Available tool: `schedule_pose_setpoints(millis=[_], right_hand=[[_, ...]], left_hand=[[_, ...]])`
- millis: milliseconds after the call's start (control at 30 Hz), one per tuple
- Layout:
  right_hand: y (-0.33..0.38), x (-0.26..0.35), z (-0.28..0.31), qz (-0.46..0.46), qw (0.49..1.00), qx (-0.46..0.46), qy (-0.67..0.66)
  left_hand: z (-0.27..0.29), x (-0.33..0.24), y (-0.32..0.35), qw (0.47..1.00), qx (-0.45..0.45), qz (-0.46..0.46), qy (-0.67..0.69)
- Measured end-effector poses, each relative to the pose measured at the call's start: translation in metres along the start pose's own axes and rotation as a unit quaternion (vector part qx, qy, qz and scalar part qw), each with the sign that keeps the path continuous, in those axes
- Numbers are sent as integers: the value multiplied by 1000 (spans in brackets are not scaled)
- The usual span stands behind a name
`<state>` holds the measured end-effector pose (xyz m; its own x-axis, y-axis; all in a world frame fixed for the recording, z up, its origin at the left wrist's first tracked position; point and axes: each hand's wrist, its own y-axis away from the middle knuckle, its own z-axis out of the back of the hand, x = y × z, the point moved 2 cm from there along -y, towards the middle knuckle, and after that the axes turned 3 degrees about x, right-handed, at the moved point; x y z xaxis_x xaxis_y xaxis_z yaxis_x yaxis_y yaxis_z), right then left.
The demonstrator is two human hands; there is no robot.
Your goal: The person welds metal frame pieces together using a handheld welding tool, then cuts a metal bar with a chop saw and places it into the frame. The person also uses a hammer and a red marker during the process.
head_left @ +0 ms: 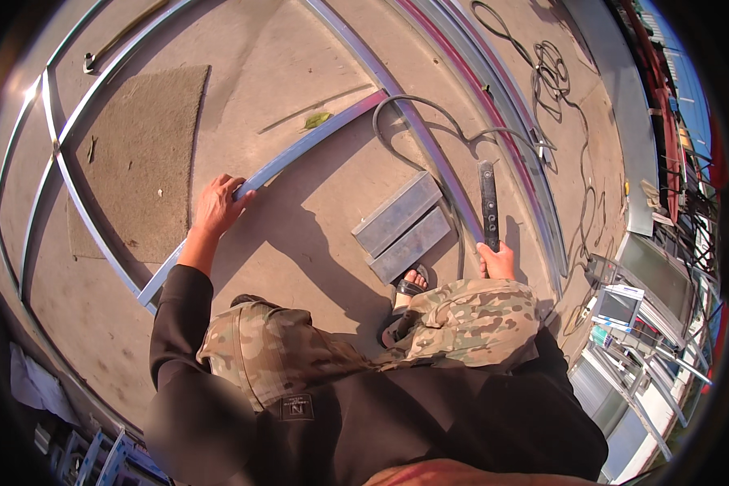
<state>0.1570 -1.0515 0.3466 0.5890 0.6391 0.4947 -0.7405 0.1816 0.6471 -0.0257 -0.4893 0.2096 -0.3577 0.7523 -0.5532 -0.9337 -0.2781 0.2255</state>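
Sunlit concrete floor (300, 73) fills the view, crossed by long shadows; a long metal bar (300, 150) lies on it, running diagonally from the lower left toward the upper middle; the left hand (217, 206) is laid on this bar, fingers curled together over its edge; a black flat tool (489, 202) is gripped at its lower end by the right hand (496, 261), fingers wrapped tight around it, just above a camouflage-clad knee; two grey metal blocks (401, 227) are seen side by side between the hands; a grey cable (429, 105) loops beyond them; a mat (142, 154) lies left of the bar; a sandalled foot (409, 292) is planted below the blocks.
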Motion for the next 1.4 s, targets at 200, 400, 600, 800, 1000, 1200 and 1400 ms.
schedule_pose_setpoints(millis=[200, 400, 600, 800, 1000, 1200, 1400], right_hand=[[18, -27, 10, 1, 1000, 12, 13], [37, -46, 23, -18, 1000, -15, 18], [24, -48, 18, -16, 1000, 6, -26], [-2, -34, -2, 7, 998, 50, -31], [-10, -13, -21, -9, 999, 44, -26], [2, -4, -27, -25, 998, 50, -43], [5, -4, -27, -40, 997, 45, -57]], left_hand=[[-18, -18, -125, 987, -136, -66, -52], [-39, -16, -184, 990, -57, -65, -111], [26, 83, -88, 941, -284, 181, -28], [55, 158, 2, 919, -236, 305, -75], [34, 88, 8, 967, -216, 115, -75], [-6, 8, 16, 994, 32, 101, -17], [-5, 14, 5, 995, -3, 100, -19]])
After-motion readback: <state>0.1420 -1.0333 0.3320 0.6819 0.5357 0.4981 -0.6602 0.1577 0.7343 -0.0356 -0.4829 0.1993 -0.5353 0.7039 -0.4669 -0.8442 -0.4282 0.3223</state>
